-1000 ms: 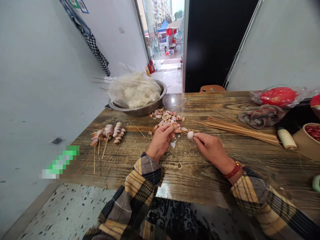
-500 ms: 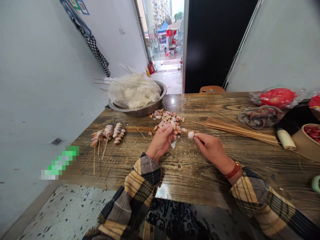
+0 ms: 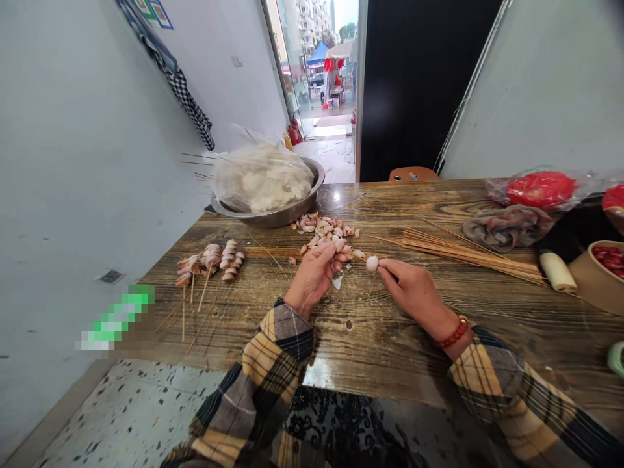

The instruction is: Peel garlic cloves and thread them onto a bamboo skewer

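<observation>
My left hand [image 3: 318, 273] pinches a garlic clove [image 3: 340, 245] between thumb and fingers, in front of the pile of loose garlic cloves [image 3: 327, 227]. My right hand [image 3: 409, 286] is closed, its fingertips right behind another pale clove [image 3: 372, 263]. That clove appears to be on a thin skewer, whose tip seems to poke out toward my left hand; the rest is hidden by my right hand. Scraps of garlic skin [image 3: 338, 282] lie on the wood between the hands. To the left rest several skewers threaded with garlic cloves [image 3: 228, 260].
A metal basin [image 3: 287, 216] holding a plastic bag of whitish stuff stands at the back left of the wooden table [image 3: 370, 364]. Bare bamboo skewers [image 3: 468, 255] lie to the right. Beyond them are a crumpled cloth [image 3: 507, 227], a red bundle in plastic [image 3: 541, 190] and a tub of red fruit [image 3: 592, 279].
Hardly anything differs. Both hands keep their places and their hold, with the two cloves a short gap apart.
</observation>
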A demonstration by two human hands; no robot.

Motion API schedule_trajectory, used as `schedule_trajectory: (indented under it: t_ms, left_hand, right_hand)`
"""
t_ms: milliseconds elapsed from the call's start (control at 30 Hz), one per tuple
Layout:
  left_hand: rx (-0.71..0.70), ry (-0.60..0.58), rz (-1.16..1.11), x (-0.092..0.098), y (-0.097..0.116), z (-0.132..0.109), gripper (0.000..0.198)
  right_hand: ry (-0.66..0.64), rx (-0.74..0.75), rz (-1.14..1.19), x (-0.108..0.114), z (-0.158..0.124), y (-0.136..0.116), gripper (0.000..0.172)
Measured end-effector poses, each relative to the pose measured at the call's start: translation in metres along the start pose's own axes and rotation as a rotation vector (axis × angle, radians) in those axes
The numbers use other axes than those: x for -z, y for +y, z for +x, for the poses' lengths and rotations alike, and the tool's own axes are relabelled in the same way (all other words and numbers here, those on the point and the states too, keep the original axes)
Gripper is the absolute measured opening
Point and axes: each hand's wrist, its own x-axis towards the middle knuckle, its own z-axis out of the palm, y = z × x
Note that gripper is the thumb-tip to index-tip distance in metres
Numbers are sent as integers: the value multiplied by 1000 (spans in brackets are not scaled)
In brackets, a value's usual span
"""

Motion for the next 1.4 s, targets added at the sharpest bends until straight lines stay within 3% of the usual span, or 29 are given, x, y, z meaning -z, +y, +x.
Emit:
schedule_trajectory:
  t_ms: [300,733,933,1400]
  left_hand:
    - [-26,38,8,2,-1,0,26]
    - [-17,83,-58,0,-1,-1,10]
    - [-4,164,-139,-1,-1,1,11]
    - [21,161,-147,-2,-4,0,12]
  right_hand:
    - [-14,-16,-8,0,0,-1,24]
    - [-20,-8,-21,0,0,-2,24]
    - [-10,-7,-8,0,-1,-5,23]
    - [-38,-22,32,-3,-1,-5,23]
